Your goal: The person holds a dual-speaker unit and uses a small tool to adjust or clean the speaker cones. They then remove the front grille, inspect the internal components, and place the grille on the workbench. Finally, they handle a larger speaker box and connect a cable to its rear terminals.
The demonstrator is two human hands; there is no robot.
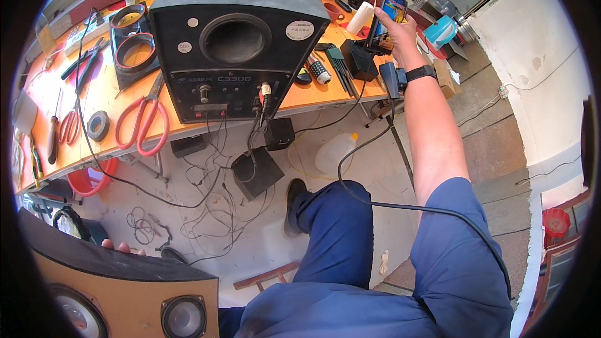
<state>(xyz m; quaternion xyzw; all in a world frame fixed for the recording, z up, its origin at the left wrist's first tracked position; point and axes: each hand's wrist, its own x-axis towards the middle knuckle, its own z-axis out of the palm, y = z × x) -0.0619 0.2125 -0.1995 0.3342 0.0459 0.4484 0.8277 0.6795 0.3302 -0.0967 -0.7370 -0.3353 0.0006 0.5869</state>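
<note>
My right hand reaches out over the far right end of the orange workbench and grips a smartphone with a lit screen, held upright. A black watch sits on that wrist. My left hand shows only as fingertips at the lower left, curled over the top back edge of a wooden speaker cabinet with two round drivers. A large black subwoofer box stands on the bench with its rear panel, port hole and knob facing me; wires hang from it to the floor.
Red-handled scissors, a roll of black tape, screwdrivers, hex keys and two ring-shaped parts lie on the bench. On the floor lie tangled wires, small black boxes and a plastic jug. A black cable crosses my right thigh.
</note>
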